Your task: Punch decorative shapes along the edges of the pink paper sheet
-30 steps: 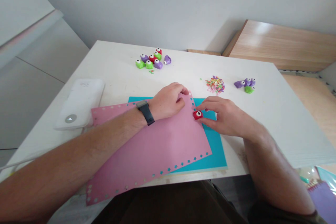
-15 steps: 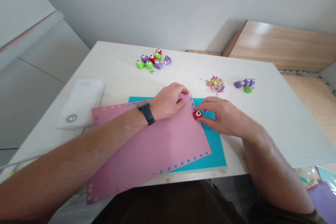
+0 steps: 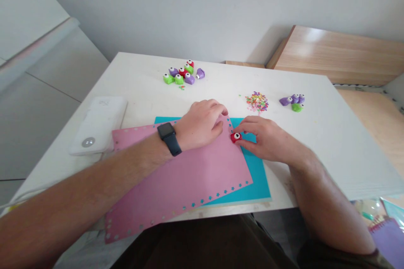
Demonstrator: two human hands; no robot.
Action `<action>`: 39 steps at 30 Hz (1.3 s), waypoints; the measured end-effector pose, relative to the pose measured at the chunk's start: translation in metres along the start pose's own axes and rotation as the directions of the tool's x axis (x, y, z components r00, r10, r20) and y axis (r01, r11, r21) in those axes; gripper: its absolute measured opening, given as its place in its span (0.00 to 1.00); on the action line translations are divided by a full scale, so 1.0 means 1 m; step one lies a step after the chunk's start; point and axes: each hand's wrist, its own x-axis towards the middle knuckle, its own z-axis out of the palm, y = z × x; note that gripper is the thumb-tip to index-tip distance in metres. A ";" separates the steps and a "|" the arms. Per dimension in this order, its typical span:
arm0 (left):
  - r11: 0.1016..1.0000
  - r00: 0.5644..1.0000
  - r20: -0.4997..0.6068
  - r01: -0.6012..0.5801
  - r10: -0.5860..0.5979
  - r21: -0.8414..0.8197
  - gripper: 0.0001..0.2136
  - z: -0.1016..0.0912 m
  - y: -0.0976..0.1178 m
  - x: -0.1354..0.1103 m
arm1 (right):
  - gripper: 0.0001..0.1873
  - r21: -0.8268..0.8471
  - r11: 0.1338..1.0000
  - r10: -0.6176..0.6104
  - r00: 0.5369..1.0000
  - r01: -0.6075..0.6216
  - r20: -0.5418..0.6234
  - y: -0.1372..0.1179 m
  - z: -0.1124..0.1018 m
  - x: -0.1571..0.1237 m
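A pink paper sheet (image 3: 195, 172) with small star-shaped and other holes along its edges lies askew over a blue sheet (image 3: 260, 176). At its right edge sits a small red craft punch (image 3: 235, 136) with a white button bearing a dark mark. My right hand (image 3: 265, 136) grips this punch between thumb and fingers. My left hand (image 3: 203, 124), with a dark watch at the wrist, rests on the pink sheet near its far right corner. Its fingers are curled, the fingertips pressing the paper by the corner, with the thumb bent apart from them.
Several green, red and purple punches (image 3: 179, 72) stand at the back of the white table (image 3: 315, 147). A heap of colourful paper cutouts (image 3: 257, 101) lies beyond my right hand, with more punches (image 3: 293, 101) farther right. A white box-like device (image 3: 97, 126) sits at left.
The view has shifted slightly. My left wrist has turned a little, showing more of the watch face. The right hand keeps its grip on the red punch at the paper's edge.
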 end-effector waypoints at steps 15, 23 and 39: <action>0.995 0.984 0.174 -0.041 0.024 0.094 0.30 0.014 0.017 -0.031 | 0.10 -0.017 1.000 -0.023 1.000 0.023 0.002 0.002 0.002 0.000; 0.996 0.992 0.122 -0.052 0.043 0.067 0.29 0.018 0.015 -0.033 | 0.09 -0.016 1.000 -0.010 1.000 0.010 0.003 0.002 0.002 0.001; 0.998 0.998 0.020 -0.058 0.058 0.011 0.33 0.029 0.012 -0.039 | 0.09 -0.008 1.000 0.018 1.000 -0.018 0.010 0.001 0.001 0.000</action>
